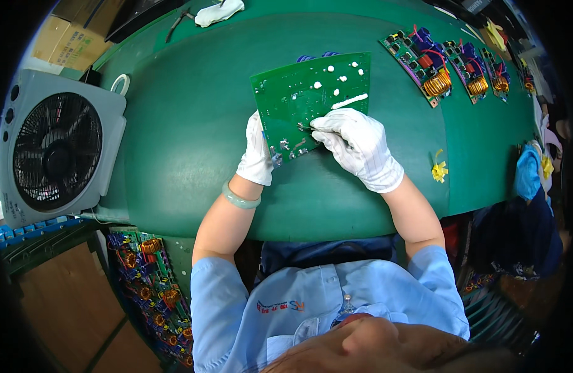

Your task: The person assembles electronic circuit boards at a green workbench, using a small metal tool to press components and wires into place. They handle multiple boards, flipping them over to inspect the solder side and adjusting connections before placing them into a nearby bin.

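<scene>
A green circuit board (293, 93) is held up in front of me, its solder side facing me. It carries white blobs, one white strip and silvery solder joints near its lower edge. My left hand (255, 152), in a white glove, grips the board's left edge, its fingers mostly hidden behind it. My right hand (355, 146), also gloved in white, is closed in a pinch at the lower middle of the board, next to a solder joint. A thin dark tip shows at those fingertips, too small to name. Blue parts peek out past the board's far edge.
On the green table (187, 124) stand several assembled circuit boards (423, 65) at the far right. A grey fan (59, 146) is at the left, a yellow scrap (439, 169) at the right, a white cloth (219, 12) at the back. More boards (153, 292) lie below left.
</scene>
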`<state>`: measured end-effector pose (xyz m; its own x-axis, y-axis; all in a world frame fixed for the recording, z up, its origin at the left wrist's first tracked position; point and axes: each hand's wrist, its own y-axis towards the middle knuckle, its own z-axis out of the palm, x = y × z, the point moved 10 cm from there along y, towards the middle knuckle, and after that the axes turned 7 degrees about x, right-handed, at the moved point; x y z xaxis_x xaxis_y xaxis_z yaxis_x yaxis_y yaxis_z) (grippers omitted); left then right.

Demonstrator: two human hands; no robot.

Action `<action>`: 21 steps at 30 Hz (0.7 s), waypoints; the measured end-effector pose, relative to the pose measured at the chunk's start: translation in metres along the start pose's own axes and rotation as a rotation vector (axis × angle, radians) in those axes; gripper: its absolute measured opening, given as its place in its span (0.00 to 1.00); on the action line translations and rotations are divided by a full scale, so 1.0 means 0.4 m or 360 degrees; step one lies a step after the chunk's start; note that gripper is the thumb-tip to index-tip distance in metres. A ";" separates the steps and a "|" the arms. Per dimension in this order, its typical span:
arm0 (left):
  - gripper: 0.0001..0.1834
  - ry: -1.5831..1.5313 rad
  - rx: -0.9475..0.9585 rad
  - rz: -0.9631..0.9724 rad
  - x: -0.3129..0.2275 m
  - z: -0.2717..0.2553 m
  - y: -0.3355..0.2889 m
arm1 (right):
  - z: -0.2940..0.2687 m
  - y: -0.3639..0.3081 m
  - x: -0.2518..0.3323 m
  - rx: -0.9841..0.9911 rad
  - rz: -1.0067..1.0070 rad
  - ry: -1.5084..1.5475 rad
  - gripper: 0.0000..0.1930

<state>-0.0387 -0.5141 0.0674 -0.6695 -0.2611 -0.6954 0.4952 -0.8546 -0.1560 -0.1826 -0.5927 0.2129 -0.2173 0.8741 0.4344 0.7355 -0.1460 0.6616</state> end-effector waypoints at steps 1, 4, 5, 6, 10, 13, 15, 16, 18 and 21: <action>0.15 0.0001 -0.0007 -0.0007 -0.002 0.001 -0.002 | -0.001 0.001 0.002 0.0012 -0.0009 -0.0008 0.09; 0.14 0.0061 0.0023 0.0007 -0.003 -0.001 0.001 | 0.000 -0.006 0.000 0.0066 0.0007 -0.0039 0.10; 0.14 0.0067 0.0044 0.0029 -0.003 -0.002 0.004 | -0.003 -0.007 0.001 0.0058 -0.0009 -0.0044 0.10; 0.14 0.0075 0.0062 0.0052 -0.002 -0.005 0.006 | -0.005 -0.006 0.003 0.0050 -0.0026 -0.0046 0.10; 0.14 0.0182 0.0153 0.0144 0.002 -0.031 0.020 | -0.005 -0.006 0.008 0.0084 -0.0056 -0.0069 0.09; 0.14 0.0233 0.0170 0.0179 -0.004 -0.029 0.017 | -0.008 -0.004 0.016 0.0096 -0.0071 -0.0051 0.09; 0.14 0.0248 0.0149 0.0164 -0.010 -0.019 0.012 | -0.006 -0.007 0.018 0.0098 -0.0082 -0.0075 0.09; 0.14 0.0255 0.0143 0.0158 -0.013 -0.011 0.010 | -0.006 -0.009 0.019 0.0099 -0.0086 -0.0087 0.09; 0.14 0.0278 0.0125 0.0150 -0.020 -0.004 0.007 | -0.006 -0.010 0.020 0.0112 -0.0107 -0.0101 0.09; 0.14 0.0300 0.0105 0.0138 -0.030 0.009 -0.002 | -0.006 -0.009 0.024 0.0131 -0.0127 -0.0081 0.09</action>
<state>-0.0329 -0.5120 0.0785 -0.5076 -0.2515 -0.8241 0.5050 -0.8618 -0.0480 -0.1890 -0.5847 0.2161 -0.2463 0.9040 0.3494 0.7679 -0.0380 0.6395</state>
